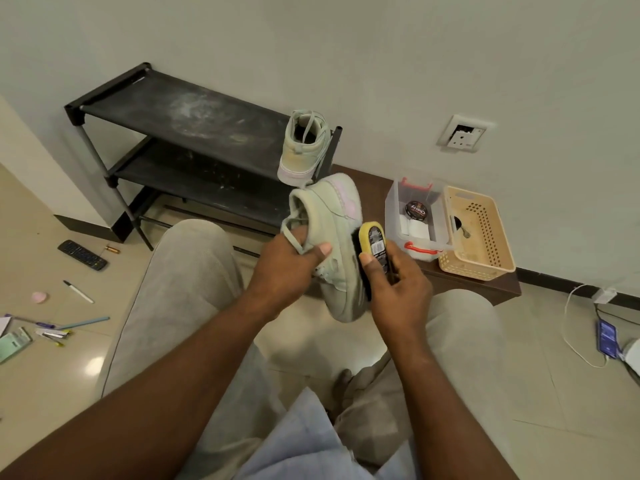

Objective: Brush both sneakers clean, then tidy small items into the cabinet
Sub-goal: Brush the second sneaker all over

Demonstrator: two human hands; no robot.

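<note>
This is a room in a home. A black shoe rack [194, 109] stands against a plain painted wall [346, 46], with a sneaker [303, 147] on its top shelf and a wall socket [462, 133] low on that wall. On the glossy tiled floor [519, 393] lie a remote control [82, 255], pens [79, 292] and a phone [606, 339] plugged into a white charger cable [571, 327].

We have one wide-angle view, worn on the head, facing forward and down over the lap [194, 278] toward the wall [381, 46]. The left hand [284, 271] and right hand [398, 292] sit near, margins seemingly warped.
</note>
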